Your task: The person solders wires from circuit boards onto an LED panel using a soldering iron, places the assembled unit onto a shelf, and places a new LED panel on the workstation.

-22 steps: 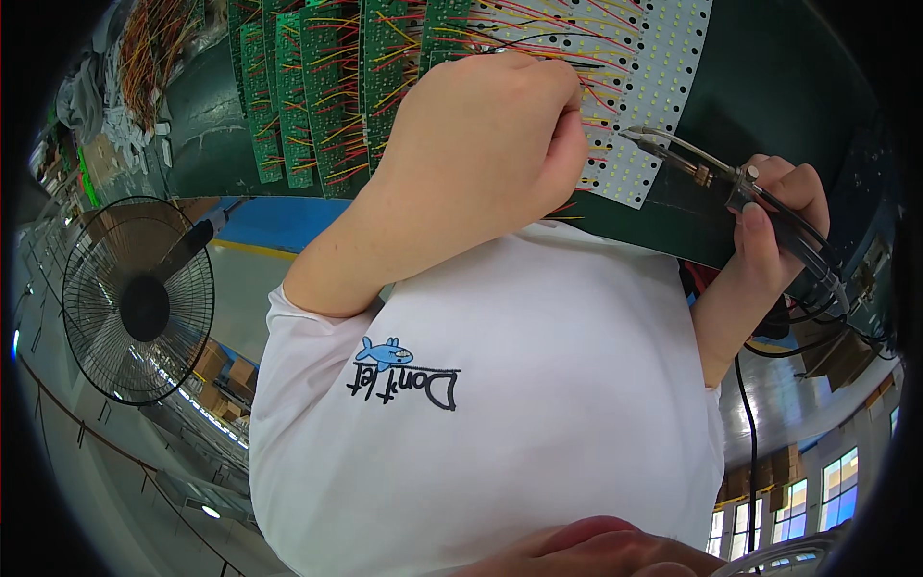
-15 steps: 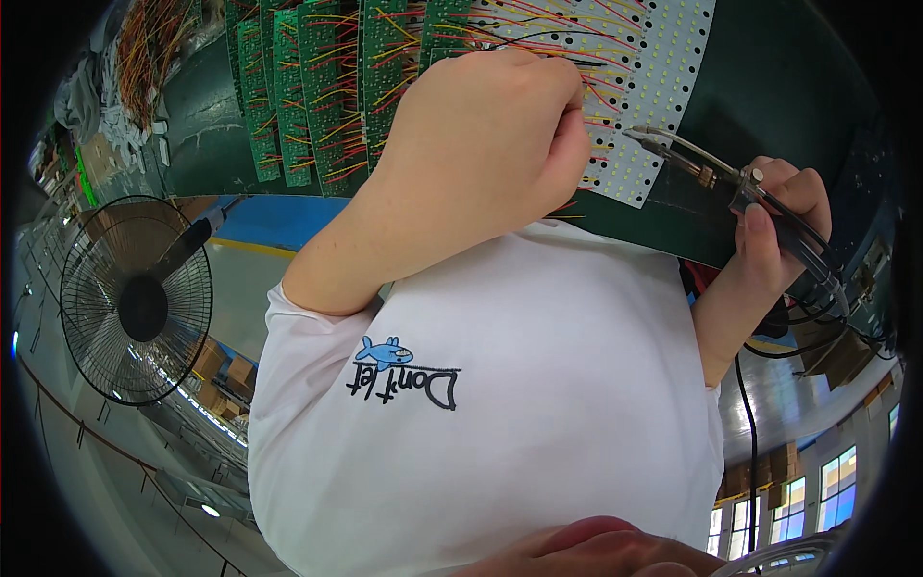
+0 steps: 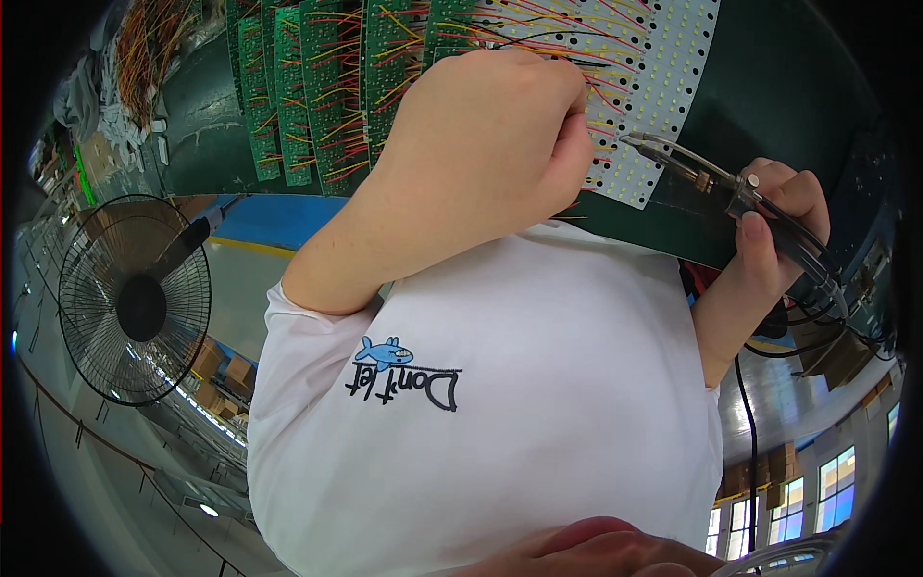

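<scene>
My left hand (image 3: pixel 486 144) is closed above the circuit boards, its fingers curled under and out of sight, so what they pinch is hidden. In my right hand (image 3: pixel 781 216) is a soldering iron (image 3: pixel 705 180) with a thin metal feed tube beside its shaft. Its tip points left, over a white panel of small yellowish dots and black holes (image 3: pixel 663 96), just right of my left hand. Red, yellow and black wires (image 3: pixel 586 34) lie across this panel. Left of my hand, green circuit boards (image 3: pixel 322 96) overlap in rows, with short red and yellow wires attached.
A dark green tabletop (image 3: pixel 760 87) carries the boards. Bundled wires (image 3: pixel 149 58) lie at the far left, near small white pieces. A black fan (image 3: pixel 142 308) stands at the left, beside the table. Black cables (image 3: pixel 750 423) hang at the right.
The soldering iron's tip has shifted very slightly down and left over the white panel. My left hand has hardly moved and stays closed.
</scene>
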Available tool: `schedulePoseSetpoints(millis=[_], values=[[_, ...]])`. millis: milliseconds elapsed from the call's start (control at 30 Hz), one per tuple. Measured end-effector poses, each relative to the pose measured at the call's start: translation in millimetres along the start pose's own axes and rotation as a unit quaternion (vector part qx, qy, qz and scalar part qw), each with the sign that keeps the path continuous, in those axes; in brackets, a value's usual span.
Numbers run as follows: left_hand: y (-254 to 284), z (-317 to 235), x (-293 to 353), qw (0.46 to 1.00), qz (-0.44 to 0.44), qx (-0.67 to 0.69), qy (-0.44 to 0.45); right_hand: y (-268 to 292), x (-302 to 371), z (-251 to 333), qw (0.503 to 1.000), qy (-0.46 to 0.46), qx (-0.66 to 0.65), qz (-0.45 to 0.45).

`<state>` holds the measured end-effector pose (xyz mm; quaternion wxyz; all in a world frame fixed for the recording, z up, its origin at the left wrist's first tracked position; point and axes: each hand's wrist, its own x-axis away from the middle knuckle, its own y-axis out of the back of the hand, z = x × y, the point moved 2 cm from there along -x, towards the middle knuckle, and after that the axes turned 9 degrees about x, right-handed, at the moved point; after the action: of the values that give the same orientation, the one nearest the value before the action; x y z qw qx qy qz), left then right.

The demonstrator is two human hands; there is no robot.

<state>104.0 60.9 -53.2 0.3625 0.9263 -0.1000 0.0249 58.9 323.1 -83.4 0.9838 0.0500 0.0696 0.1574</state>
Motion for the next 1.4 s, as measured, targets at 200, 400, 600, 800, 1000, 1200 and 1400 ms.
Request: schedulePoseSetpoints(millis=[200,400,600,800,1000,1200,1400], values=[[0.5,-0.2,0.0,1.0,-0.005,0.01,-0.005,-1.8,0.6,0.1,1.0,0.005,0.008,-0.002],[1.6,0.1,-0.7,1.0,0.001,0.011,-0.007,-0.3,-0.6,-1.0,1.0,0.022,0.001,0.008],[0.8,-0.4,-0.5,1.0,0.002,0.005,-0.005,-1.9,-1.4,-1.1,1.0,0.026,0.009,0.012],[-0.2,-0.5,-0.4,1.0,0.0,-0.005,0.0,-3.6,-1.7,0.0,0.999,0.037,0.009,0.025],[-0.1,-0.1,-0.8,1.0,0.005,-0.001,0.0,-4.6,-1.7,1.6,1.0,0.021,0.016,0.008],[0.7,-0.1,-1.0,1.0,0.002,0.008,0.004,0.9,2.5,1.3,0.999,0.001,-0.03,-0.043],[0.6,-0.9,-2.0,1.0,-0.004,0.017,0.009,3.2,-1.1,-2.0,1.0,0.024,-0.015,-0.004]])
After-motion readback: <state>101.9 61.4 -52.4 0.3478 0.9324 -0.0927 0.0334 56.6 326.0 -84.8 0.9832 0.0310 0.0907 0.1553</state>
